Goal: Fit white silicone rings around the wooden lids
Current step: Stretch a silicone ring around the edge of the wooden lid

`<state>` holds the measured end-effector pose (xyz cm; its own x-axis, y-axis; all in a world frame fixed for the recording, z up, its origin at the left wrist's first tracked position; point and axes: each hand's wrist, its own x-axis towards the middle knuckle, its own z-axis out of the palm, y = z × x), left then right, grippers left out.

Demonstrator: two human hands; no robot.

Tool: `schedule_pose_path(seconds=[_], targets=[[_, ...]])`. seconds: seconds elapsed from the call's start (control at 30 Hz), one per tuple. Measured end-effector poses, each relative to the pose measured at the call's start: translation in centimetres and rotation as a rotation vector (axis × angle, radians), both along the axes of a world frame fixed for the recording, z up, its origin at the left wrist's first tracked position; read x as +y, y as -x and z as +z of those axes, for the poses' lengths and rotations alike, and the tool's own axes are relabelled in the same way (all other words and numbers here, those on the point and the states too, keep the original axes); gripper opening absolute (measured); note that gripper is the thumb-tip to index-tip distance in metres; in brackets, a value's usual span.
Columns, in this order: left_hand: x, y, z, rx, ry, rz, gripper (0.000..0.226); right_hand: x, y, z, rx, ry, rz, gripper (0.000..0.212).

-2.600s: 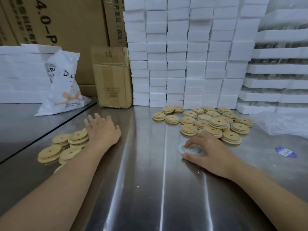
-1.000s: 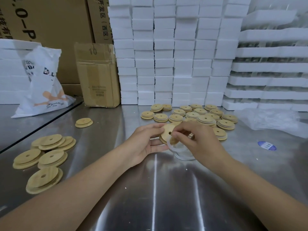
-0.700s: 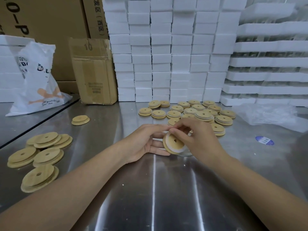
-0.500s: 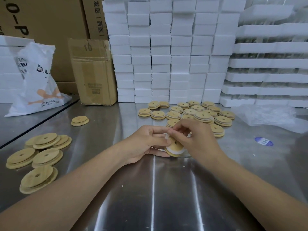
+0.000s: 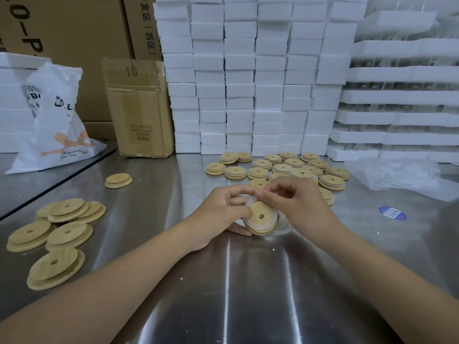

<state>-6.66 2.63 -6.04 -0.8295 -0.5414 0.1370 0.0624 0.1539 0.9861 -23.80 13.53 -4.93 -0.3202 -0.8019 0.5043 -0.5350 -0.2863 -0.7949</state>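
Both hands hold one wooden lid (image 5: 261, 217) tilted just above the table (image 5: 248, 294). The left hand (image 5: 218, 214) grips its left edge, and the right hand (image 5: 298, 204) pinches the white silicone ring (image 5: 249, 201) at the lid's upper rim. Plain lids (image 5: 59, 229) lie at left.

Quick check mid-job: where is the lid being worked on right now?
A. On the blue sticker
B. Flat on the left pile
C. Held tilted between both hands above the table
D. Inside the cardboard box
C: the wooden lid sits tilted between the left hand and right hand, with the white silicone ring at its upper edge.
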Motion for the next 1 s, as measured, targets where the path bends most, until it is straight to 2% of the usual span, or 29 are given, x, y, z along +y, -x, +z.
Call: schedule_pose_path(seconds=[0.3, 1.0], targets=[[0.0, 0.0, -0.1, 0.064, 0.051, 0.114, 0.037, 0.3, 1.2, 0.6, -0.053, -0.058, 0.096, 0.003], [-0.1, 0.3, -0.2, 0.124, 0.041, 0.195, 0.025, 0.4, 1.9, 1.1, -0.063, -0.158, 0.154, 0.007]])
